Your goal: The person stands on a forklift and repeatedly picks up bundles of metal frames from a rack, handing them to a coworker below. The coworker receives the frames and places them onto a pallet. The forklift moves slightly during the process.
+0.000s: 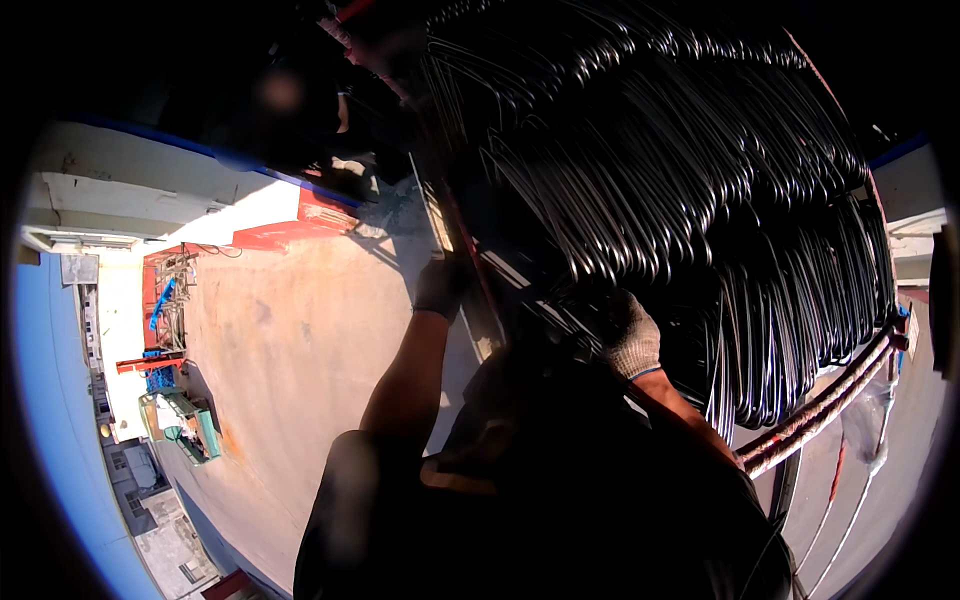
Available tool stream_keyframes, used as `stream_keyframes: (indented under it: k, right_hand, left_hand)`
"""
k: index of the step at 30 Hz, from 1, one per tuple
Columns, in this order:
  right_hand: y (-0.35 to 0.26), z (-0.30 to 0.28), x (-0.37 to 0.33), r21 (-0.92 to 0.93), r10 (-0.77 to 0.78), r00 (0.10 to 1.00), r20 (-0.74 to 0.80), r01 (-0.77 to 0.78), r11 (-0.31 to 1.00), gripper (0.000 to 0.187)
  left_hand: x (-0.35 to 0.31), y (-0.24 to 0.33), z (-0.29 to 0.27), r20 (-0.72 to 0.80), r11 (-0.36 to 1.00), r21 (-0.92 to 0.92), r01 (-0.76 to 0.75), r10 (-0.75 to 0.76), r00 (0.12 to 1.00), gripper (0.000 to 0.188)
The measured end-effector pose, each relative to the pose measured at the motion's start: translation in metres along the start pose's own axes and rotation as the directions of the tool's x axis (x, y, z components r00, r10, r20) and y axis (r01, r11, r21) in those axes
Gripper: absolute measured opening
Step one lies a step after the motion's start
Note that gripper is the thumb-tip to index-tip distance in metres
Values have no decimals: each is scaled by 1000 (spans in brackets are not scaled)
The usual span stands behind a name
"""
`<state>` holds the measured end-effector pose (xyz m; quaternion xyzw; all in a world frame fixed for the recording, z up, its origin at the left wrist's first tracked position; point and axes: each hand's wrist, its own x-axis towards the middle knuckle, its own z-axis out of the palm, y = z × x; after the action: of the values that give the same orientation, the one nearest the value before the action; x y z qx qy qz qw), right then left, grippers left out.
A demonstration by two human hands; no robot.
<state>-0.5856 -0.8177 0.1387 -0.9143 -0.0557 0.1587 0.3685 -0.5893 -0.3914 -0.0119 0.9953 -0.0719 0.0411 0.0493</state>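
Large bundles of bent black metal rods (620, 180) are stacked in tiers at the upper right, their rounded bends catching the light. My right hand (632, 338), in a pale knitted glove, reaches in at the lower edge of the stack. Its fingers curl into deep shadow, so what they hold is hidden. Beside the long metal rail (487, 322) along the left of the stack is my left hand (437, 288), in a dark-looking glove. It appears to touch the rail, but shadow hides its fingers.
Twisted ropes (825, 405) run below the stack at the right. A person (340, 120) is at the upper left, mostly in shadow. Pale concrete ground (290, 340) stretches to the left, with a green cart (190, 425) and a red metal frame (150, 365) farther off.
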Motion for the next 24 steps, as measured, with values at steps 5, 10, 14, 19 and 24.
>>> stream_keyframes:
  k: [5,10,14,19,24]
  right_hand:
    - [-25,4,32,131,-41,999,-12,42,990,39]
    - [-41,25,76,8,-194,949,-249,202,979,44]
    - [-92,25,110,-248,-348,872,-344,273,930,48]
    - [-126,40,175,-450,-413,857,-307,252,857,59]
    - [-85,52,232,-730,-218,962,-167,28,682,72]
  left_hand:
    - [-34,-47,-28,134,963,269,34,-72,988,10]
    - [-51,-84,-35,167,954,279,107,-158,973,7]
    - [-40,-107,-18,140,959,96,267,-279,950,6]
    - [-50,-191,32,170,596,-629,498,-520,837,11]
    - [6,-200,-53,579,-621,-784,19,-718,386,31]
